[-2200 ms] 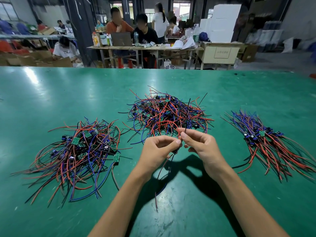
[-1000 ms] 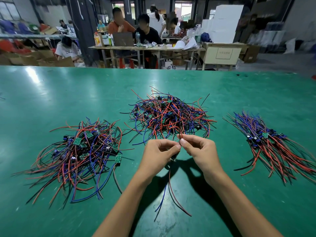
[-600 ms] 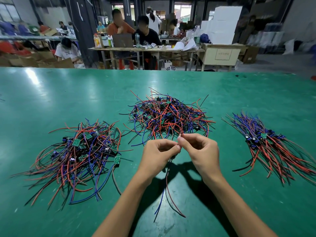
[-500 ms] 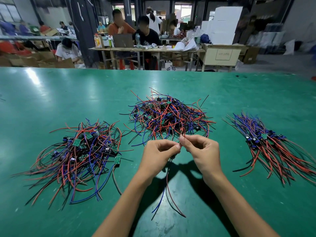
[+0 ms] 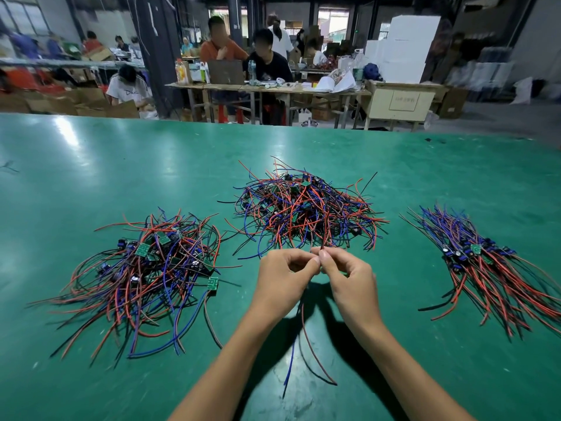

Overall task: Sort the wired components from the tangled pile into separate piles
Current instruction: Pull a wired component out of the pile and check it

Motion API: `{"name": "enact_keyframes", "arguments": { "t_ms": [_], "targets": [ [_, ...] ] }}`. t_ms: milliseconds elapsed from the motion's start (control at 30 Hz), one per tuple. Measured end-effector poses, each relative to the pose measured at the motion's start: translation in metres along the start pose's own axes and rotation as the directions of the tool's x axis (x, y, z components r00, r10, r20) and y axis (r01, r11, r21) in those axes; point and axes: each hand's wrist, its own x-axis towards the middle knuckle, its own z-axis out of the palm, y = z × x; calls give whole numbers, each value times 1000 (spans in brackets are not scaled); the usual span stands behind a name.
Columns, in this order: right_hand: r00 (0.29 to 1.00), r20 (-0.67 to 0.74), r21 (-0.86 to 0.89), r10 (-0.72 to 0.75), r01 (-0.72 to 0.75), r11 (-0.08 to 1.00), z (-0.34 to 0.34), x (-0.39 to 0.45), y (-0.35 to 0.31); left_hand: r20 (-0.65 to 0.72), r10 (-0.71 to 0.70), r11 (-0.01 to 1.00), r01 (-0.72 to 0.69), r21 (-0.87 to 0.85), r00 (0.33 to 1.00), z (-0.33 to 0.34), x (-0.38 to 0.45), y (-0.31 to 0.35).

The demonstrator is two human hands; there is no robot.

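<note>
A tangled pile (image 5: 303, 211) of red, blue and black wires with small green boards lies mid-table. Just in front of it my left hand (image 5: 282, 281) and my right hand (image 5: 349, 278) meet fingertip to fingertip, both pinching one wired component (image 5: 306, 338). Its red and blue leads hang down between my wrists toward the table's near edge, and its board is hidden by my fingers. A loose pile (image 5: 145, 268) lies to the left. A neater pile (image 5: 485, 265) with aligned wires lies to the right.
The green table (image 5: 121, 165) stretches far back and to both sides. Beyond its far edge stand wooden work tables (image 5: 267, 89) with seated people, cardboard boxes and stacked white boxes (image 5: 400, 50).
My hands have stayed together in front of the middle pile. The component's leads now dangle lower and longer below them, with the blue and red wires hanging freer than 2 seconds ago.
</note>
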Motion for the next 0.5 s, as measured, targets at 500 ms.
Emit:
{"name": "enact_keyframes", "arguments": {
  "t_ms": [500],
  "targets": [
    [924, -153, 353, 350, -279, 893, -18, 22, -8, 180, 74, 978, -107, 177, 981, 8, -7, 7]
  ]
}}
